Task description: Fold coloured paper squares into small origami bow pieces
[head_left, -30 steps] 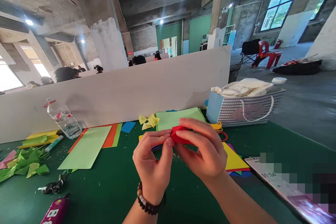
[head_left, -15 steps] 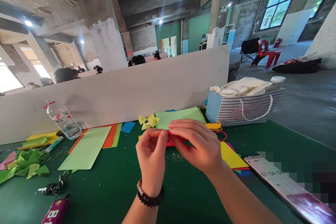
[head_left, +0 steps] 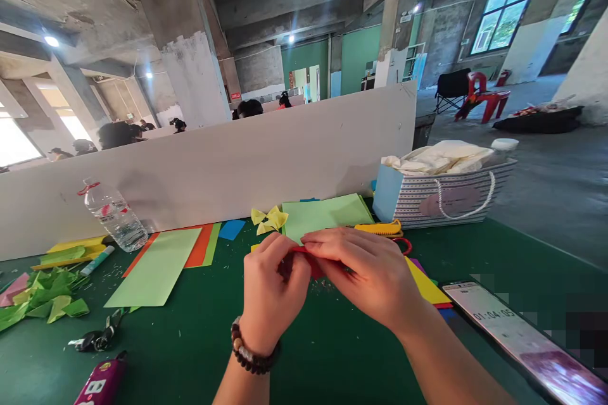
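Observation:
A small piece of red paper (head_left: 315, 267) is pinched between my two hands above the green table, and most of it is hidden by my fingers. My left hand (head_left: 275, 288), with a beaded bracelet at the wrist, has its thumb and fingers closed on the paper's left side. From the right, my right hand (head_left: 363, 278) grips the other side, its fingers laid over the top edge. Just beyond the hands lie folded yellow paper pieces (head_left: 270, 220) and a stack of light green sheets (head_left: 327, 212).
Left are a water bottle (head_left: 116, 218), green paper scraps (head_left: 50, 297), light green paper (head_left: 154, 269), keys (head_left: 99, 335) and a purple case (head_left: 102, 383). Right are a yellow cutter (head_left: 380, 228), yellow paper (head_left: 427, 285), a phone (head_left: 513, 329) and a paper bag (head_left: 446, 196). A white partition (head_left: 237, 171) stands behind.
Both hands have lowered slightly toward me with the red paper. My right hand has tilted flatter, and more of the red paper shows between the fingers.

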`<state>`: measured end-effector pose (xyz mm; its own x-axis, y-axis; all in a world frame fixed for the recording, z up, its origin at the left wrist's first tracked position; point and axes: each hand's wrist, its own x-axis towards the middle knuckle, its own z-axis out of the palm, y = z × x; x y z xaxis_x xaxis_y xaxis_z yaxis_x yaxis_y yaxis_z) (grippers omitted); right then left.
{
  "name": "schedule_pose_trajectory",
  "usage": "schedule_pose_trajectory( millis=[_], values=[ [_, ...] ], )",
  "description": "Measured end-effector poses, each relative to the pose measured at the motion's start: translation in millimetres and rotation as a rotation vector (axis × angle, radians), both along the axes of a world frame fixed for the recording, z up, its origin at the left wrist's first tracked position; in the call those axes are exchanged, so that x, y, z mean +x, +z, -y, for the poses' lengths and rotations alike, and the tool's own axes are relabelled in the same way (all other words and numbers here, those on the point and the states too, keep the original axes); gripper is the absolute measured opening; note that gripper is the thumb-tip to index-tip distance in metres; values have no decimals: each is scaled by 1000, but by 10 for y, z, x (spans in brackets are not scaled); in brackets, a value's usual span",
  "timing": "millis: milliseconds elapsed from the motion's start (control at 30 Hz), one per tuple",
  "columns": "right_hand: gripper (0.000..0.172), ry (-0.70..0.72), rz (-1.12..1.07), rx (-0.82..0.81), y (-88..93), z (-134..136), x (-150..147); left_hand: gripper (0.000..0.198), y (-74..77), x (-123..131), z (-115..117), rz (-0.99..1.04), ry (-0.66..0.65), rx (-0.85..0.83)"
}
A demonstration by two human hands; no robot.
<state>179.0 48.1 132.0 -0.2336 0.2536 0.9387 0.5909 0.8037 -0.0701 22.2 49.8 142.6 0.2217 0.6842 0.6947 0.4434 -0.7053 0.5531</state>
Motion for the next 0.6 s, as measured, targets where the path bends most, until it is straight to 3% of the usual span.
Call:
schedule_pose_trajectory(
  millis=[267, 467, 600],
  values=[
    [13, 33, -72, -41, 72, 64, 13, 20, 101, -82, 90, -171, -51, 51],
    [19, -21, 3, 106, 35, 45, -43, 27, 93, -68, 91, -77, -21, -17],
    [22, -34, 45, 196, 34, 53, -20, 23, 124, -64, 141, -57, -104, -70]
  ],
)
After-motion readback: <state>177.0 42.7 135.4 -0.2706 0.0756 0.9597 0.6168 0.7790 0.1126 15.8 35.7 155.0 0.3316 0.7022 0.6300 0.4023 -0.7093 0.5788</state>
